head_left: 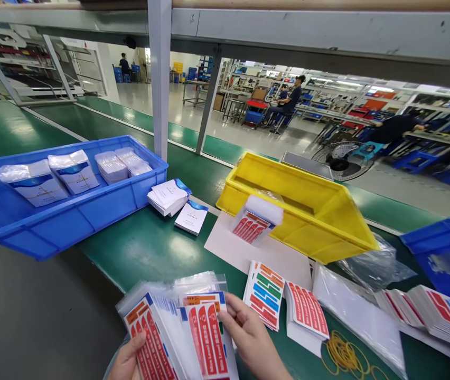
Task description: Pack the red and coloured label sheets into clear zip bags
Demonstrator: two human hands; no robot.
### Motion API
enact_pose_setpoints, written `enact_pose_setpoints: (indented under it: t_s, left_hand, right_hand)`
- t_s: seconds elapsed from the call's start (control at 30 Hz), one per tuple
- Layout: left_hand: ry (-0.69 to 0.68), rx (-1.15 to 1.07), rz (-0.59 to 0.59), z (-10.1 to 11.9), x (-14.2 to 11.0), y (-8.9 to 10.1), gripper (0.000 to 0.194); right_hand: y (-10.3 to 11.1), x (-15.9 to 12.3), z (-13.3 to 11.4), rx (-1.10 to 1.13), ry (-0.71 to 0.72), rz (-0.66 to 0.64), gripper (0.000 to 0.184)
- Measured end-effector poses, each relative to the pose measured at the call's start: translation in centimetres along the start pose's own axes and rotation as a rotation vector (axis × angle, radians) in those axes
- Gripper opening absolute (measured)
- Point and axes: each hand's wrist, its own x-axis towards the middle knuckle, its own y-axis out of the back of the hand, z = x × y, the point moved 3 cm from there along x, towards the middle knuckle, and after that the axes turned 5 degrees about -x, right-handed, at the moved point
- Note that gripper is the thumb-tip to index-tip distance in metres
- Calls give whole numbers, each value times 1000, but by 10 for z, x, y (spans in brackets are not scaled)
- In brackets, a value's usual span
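Observation:
My left hand (127, 360) is closed round the left side of a fanned stack of clear zip bags (151, 338) containing sticker sheets with red labels. At the stack's right side my right hand (253, 338) pinches a bagged sticker sheet (208, 338), thumb in front and fingers behind. Right of my hands lie a pile of multicoloured sticker sheets (265, 293) and a thick pile of red sticker sheets (308, 311). Farther back, a bundle of bagged stickers (253, 224) leans against a yellow bin (300, 227).
A blue bin (90, 221) at left holds bundled booklets in bags. Two booklet piles (169, 196) sit beside it. Rubber bands (346, 354), plastic bags (359, 316) and more sticker piles (442, 316) lie at right. A metal post (160, 79) rises behind the bench.

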Motion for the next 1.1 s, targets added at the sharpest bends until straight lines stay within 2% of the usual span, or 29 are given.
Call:
enact_pose_setpoints:
  t_s: [0.07,0.1,0.13,0.23,0.27,0.3,0.4,0.5,0.63,0.67,0.7,0.8,0.87,0.97,1.1]
  left_hand:
    - [-6,0,7,-1,-1,1,20]
    - [-4,4,11,-2,-1,0,21]
    - [4,10,14,-3,-1,-1,22]
    - [27,25,11,-5,-1,-6,25]
    - [26,32,9,-5,0,-7,26]
    - [23,38,7,-5,0,-9,26]
    - [14,42,7,-4,0,-9,23]
    - [34,17,13,-1,-1,-7,23]
    - [-3,9,67,0,-1,-4,20]
    - [-4,10,73,0,-1,-5,19]
    - [2,10,73,-2,0,-6,20]
    - [31,13,61,-5,0,-11,23]
    - [25,15,62,-6,1,-13,23]
    - [23,-7,62,-3,1,-13,22]
    - [29,-22,67,0,0,-8,22]
  right_hand:
    - [7,2,8,-88,8,160,54]
    - [7,2,9,-135,24,196,56]
    - [3,2,9,-162,39,165,55]
    - [-20,-2,0,-97,48,-188,43]
    - [-26,-4,-5,-70,45,-264,40]
    - [-29,-5,-9,-56,47,-281,39]
    - [-21,-2,-13,-27,43,-128,37]
    - [-4,4,-1,31,-1,-13,38]
    - [9,7,17,-90,21,252,52]
    - [6,6,18,-106,32,244,52]
    - [0,5,18,-106,36,177,50]
    - [-25,-1,9,-71,34,-170,39]
    - [-33,-4,0,-70,55,-256,35]
    - [-24,-2,-4,-12,60,-161,36]
    - [-4,6,12,12,-18,-11,44]
